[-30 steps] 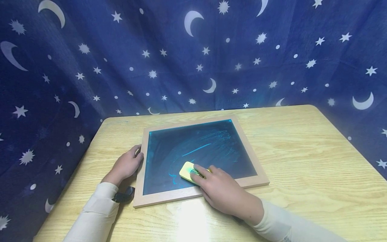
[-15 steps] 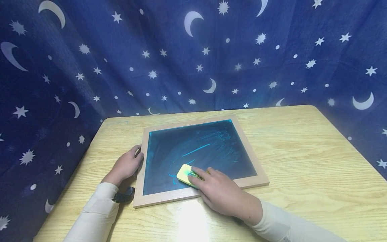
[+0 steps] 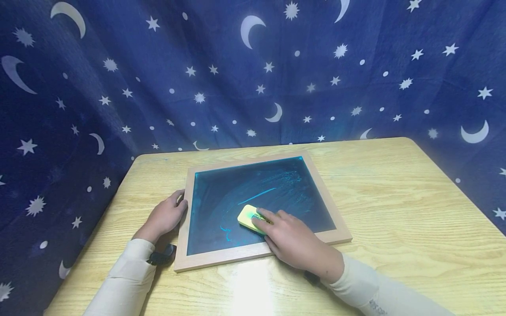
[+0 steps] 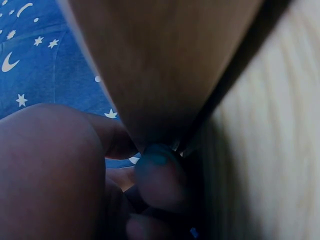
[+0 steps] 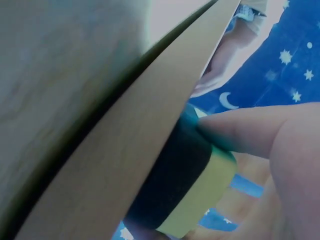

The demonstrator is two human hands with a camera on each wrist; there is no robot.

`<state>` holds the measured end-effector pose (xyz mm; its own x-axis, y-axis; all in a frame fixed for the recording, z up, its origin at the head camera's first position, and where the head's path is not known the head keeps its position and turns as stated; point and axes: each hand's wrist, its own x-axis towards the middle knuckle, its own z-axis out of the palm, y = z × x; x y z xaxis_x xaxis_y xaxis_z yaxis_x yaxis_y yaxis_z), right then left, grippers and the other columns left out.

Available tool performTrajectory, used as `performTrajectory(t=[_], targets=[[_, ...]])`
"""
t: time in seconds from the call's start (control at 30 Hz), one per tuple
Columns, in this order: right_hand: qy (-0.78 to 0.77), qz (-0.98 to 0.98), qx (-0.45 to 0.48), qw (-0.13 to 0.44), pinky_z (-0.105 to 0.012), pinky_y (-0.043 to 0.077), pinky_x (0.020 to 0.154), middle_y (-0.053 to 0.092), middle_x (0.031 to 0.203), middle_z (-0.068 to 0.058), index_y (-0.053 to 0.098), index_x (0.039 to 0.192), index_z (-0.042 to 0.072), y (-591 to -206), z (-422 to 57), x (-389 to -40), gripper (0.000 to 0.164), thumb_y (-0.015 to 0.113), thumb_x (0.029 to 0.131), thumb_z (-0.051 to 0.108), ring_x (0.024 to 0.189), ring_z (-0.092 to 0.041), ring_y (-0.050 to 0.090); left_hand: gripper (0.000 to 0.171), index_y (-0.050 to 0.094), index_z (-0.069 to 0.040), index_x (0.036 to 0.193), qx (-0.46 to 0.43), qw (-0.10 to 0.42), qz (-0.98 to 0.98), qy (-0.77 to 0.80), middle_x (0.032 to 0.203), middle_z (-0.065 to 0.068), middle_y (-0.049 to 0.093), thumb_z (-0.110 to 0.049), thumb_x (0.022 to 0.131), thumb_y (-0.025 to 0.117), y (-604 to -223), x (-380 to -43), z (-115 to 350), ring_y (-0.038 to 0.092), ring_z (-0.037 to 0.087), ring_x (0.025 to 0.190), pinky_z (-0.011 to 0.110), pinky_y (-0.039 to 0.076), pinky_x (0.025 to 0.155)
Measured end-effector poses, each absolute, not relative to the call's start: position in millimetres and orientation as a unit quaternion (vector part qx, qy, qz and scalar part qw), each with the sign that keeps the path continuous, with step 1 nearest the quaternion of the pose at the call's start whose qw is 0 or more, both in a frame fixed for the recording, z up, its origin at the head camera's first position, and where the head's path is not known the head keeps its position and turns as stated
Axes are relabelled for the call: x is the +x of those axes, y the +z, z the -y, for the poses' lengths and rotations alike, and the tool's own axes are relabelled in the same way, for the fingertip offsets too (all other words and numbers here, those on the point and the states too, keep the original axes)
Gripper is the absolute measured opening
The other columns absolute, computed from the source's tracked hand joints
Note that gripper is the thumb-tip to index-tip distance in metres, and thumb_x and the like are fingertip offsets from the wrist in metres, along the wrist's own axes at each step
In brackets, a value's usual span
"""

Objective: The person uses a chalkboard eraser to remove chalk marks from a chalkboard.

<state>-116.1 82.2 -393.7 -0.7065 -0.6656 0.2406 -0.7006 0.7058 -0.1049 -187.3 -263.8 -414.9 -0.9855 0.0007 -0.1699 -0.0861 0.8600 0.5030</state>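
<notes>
A small chalkboard point(image 3: 213, 197) in a pale wooden frame lies flat on the table, streaked with blue chalk. My right hand point(image 3: 294, 239) holds a yellow eraser point(image 3: 247, 216) against its lower middle, fingers over the top and thumb at the near side. In the right wrist view the dark felt side of the eraser point(image 5: 172, 175) faces the board, and the thumb point(image 5: 245, 131) presses on it. At the board's left edge, my left hand point(image 3: 166, 215) grips the frame point(image 4: 160, 65). One fingertip point(image 4: 160, 175) there carries blue chalk; the other fingers are partly hidden.
The wood-grain table point(image 3: 395, 197) extends around the board, mostly to the right. A blue curtain point(image 3: 221, 118) with moons and stars hangs behind and at the sides. A dark wrist strap point(image 3: 162, 256) is close to the frame's lower left corner.
The eraser has moved slightly down left, then back up and right with my right hand. A short chalk line near it no longer shows. My left hand stays put.
</notes>
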Motion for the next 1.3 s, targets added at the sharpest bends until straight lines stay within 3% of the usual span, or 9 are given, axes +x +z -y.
performTrajectory(t=[0.3,0.87,1.3], targets=[[0.095,0.941,0.313,0.084,-0.051,0.061,0.077,0.058,0.143,-0.016,0.061,0.135,0.015,-390.9,-91.1,-129.7,0.044,0.069,0.092,0.011,0.105,-0.04,0.068,0.058,0.026,-0.001,0.156,-0.018,0.081,-0.961,0.264,0.151,0.03,0.043,-0.032,0.108,0.026,-414.6,-187.1,264.2,0.042,0.049,0.139,0.064,0.031,0.115],[0.074,0.959,0.262,0.081,-0.054,0.058,0.087,0.058,0.141,-0.02,0.061,0.134,0.011,-386.4,-101.2,-140.8,0.042,0.066,0.092,0.009,0.108,-0.043,0.066,0.058,0.026,-0.001,0.157,-0.022,0.082,-0.962,0.26,0.152,0.03,0.042,-0.033,0.108,0.025,-413.5,-188.2,264.0,0.041,0.05,0.14,0.064,0.03,0.116],[0.067,0.953,0.281,0.088,-0.055,0.059,0.084,0.057,0.142,-0.021,0.061,0.134,0.01,-389.6,-97.9,-138.7,0.04,0.063,0.094,0.008,0.104,-0.046,0.066,0.058,0.026,-0.002,0.157,-0.023,0.081,-0.962,0.261,0.153,0.029,0.041,-0.033,0.108,0.026,-416.9,-188.6,264.7,0.04,0.049,0.141,0.064,0.03,0.116]])
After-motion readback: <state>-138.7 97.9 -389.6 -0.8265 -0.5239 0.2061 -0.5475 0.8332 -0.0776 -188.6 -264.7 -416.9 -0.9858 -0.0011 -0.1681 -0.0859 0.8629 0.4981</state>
